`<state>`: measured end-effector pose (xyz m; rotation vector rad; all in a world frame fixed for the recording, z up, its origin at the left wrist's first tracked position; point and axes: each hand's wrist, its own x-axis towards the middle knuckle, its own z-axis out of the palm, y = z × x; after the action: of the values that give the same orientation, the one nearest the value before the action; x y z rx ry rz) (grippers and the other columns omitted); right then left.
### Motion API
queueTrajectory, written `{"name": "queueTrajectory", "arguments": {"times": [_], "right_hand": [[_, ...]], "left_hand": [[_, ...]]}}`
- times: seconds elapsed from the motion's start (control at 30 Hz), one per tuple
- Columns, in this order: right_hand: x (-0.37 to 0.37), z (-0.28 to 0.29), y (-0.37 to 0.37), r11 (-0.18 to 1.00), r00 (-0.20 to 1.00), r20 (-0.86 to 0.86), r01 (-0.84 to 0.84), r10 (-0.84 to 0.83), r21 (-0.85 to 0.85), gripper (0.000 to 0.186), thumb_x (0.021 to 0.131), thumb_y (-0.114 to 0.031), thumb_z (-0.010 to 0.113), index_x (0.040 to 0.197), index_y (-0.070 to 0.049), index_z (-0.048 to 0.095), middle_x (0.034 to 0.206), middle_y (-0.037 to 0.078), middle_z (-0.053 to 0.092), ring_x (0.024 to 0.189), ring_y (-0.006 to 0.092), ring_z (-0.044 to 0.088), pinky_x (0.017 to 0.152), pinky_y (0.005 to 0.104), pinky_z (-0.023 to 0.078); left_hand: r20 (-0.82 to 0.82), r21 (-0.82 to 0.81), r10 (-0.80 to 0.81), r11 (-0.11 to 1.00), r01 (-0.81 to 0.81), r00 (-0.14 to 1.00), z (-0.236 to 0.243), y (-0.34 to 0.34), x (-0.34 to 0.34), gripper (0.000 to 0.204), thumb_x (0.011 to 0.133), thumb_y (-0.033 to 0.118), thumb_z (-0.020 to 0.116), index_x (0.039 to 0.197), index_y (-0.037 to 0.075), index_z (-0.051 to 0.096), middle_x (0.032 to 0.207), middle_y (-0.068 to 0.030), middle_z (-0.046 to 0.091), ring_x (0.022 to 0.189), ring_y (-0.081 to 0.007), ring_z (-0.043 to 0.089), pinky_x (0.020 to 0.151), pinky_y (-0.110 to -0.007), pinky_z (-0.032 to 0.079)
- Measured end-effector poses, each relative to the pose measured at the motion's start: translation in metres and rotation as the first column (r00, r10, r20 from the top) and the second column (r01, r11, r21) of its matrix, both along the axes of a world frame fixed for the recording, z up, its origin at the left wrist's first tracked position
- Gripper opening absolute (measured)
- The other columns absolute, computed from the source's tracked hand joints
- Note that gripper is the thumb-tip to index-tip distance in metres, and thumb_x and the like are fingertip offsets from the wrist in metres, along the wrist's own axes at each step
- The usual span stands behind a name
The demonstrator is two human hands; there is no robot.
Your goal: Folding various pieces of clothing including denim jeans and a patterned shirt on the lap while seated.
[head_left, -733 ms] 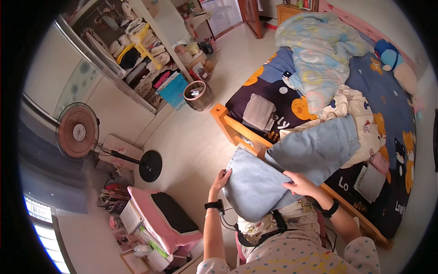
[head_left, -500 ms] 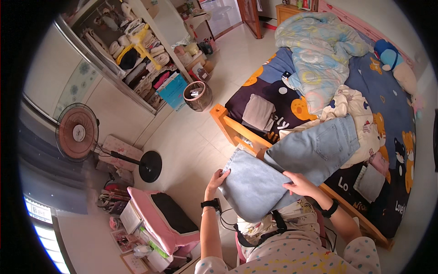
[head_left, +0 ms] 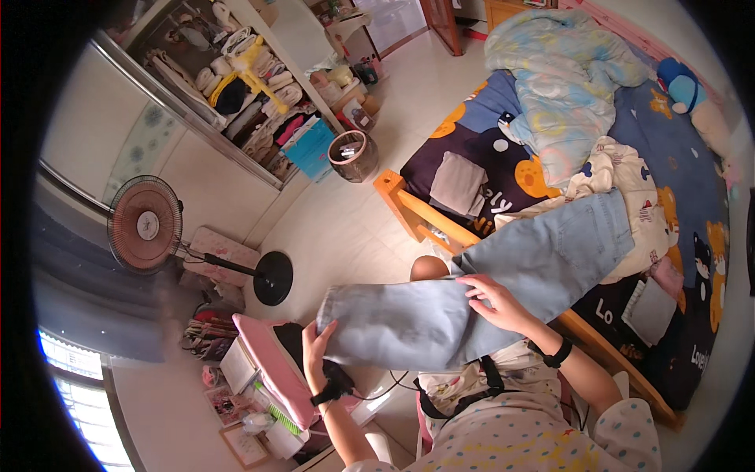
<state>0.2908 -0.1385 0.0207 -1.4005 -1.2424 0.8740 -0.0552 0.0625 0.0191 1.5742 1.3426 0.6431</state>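
Light blue jeans (head_left: 401, 318) stretch across my lap, with their waist end over the bed's wooden edge and on the bedding. My left hand (head_left: 316, 348) is closed on the hem of a leg, fingers on the near face of the denim. My right hand (head_left: 500, 305) lies on the upper part of the leg, with fingers stretched out and slightly apart against the cloth. Both wrists carry black bands.
The bed, with its wooden frame (head_left: 401, 206), holds a rumpled quilt (head_left: 554, 86), folded grey clothing (head_left: 458, 182) and a blue plush toy (head_left: 683, 85). To the left stand a fan (head_left: 147, 226), an open wardrobe (head_left: 252, 94), a round bin (head_left: 354, 157) and a pink-edged chair (head_left: 271, 370).
My left hand has moved left and down, drawing the jeans leg out straighter and flatter. My right hand has shifted slightly left and up, its fingers now spread on the denim.
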Motion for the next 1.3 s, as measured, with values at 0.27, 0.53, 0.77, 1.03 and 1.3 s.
{"name": "queueTrajectory", "arguments": {"times": [0.27,0.53,0.77,1.03,1.3], "right_hand": [[-0.004,-0.028,-0.008,0.992,0.942,0.311,-0.119,0.129,-0.050,0.044,0.082,-0.011,0.056,0.125,-0.009,0.044,0.119,0.018,0.049,0.108,0.0337,0.050,0.091,0.0374,0.041],[-0.007,-0.053,-0.021,0.957,0.875,0.418,-0.147,0.243,-0.250,0.051,0.081,-0.017,0.057,0.129,-0.010,0.041,0.129,0.024,0.041,0.119,0.0370,0.041,0.097,0.0408,0.036],[-0.013,-0.073,0.020,0.969,0.883,0.401,-0.212,0.245,-0.124,0.052,0.080,-0.015,0.058,0.129,-0.008,0.041,0.132,0.021,0.039,0.122,0.0327,0.039,0.099,0.0406,0.035],[0.005,-0.109,0.075,0.971,0.881,0.431,-0.112,0.195,-0.211,0.050,0.077,-0.011,0.057,0.125,-0.001,0.043,0.134,0.017,0.037,0.122,0.0311,0.038,0.103,0.0372,0.031],[0.021,-0.093,0.088,0.994,0.871,0.489,0.096,-0.055,-0.060,0.035,0.075,-0.005,0.054,0.110,-0.002,0.050,0.116,0.016,0.049,0.101,0.0329,0.053,0.085,0.0399,0.044]], "left_hand": [[0.002,-0.009,0.383,0.924,-0.383,0.924,0.002,-0.046,-0.056,0.036,0.077,0.021,0.065,0.104,-0.001,0.056,0.083,-0.0018,0.057,0.070,-0.0106,0.051,0.063,-0.024,0.042],[0.089,-0.110,0.201,0.975,-0.191,0.975,-0.018,-0.052,-0.062,0.032,0.079,0.015,0.059,0.107,0.000,0.055,0.087,-0.0026,0.060,0.075,-0.0112,0.054,0.066,-0.026,0.044],[0.053,-0.130,0.211,0.971,-0.203,0.976,-0.003,-0.059,-0.055,0.037,0.082,0.014,0.058,0.115,0.001,0.052,0.095,-0.0023,0.058,0.080,-0.0112,0.052,0.072,-0.025,0.043],[0.174,-0.186,0.321,0.939,-0.289,0.931,-0.005,-0.067,-0.061,0.033,0.085,0.015,0.056,0.115,0.002,0.052,0.093,-0.0001,0.057,0.081,-0.0092,0.050,0.072,-0.023,0.041],[0.280,-0.210,0.286,0.950,-0.233,0.916,-0.016,-0.068,-0.069,0.026,0.085,0.014,0.055,0.109,0.004,0.056,0.092,0.0019,0.059,0.081,-0.0084,0.053,0.073,-0.022,0.041]]}}
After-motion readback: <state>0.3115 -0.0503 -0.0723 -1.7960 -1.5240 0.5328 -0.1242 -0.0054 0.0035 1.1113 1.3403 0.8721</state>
